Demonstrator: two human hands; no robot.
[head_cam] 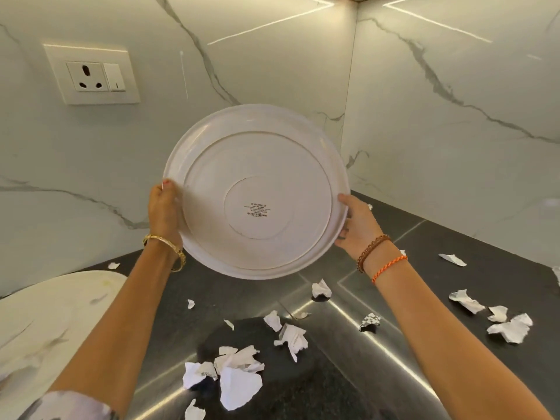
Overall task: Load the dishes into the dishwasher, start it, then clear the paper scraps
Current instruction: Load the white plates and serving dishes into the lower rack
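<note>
Above the dark counter point(454, 244) my left hand point(163, 207) and right hand point(359, 227) grip only the plate point(257, 192) rim at opposite edges, so one loosened grip could drop it.

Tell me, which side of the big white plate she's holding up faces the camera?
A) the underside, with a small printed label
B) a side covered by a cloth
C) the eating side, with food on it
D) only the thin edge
A: the plate shows its ringed base with a printed label at the centre, held at the rims by the left hand and right hand.
</note>
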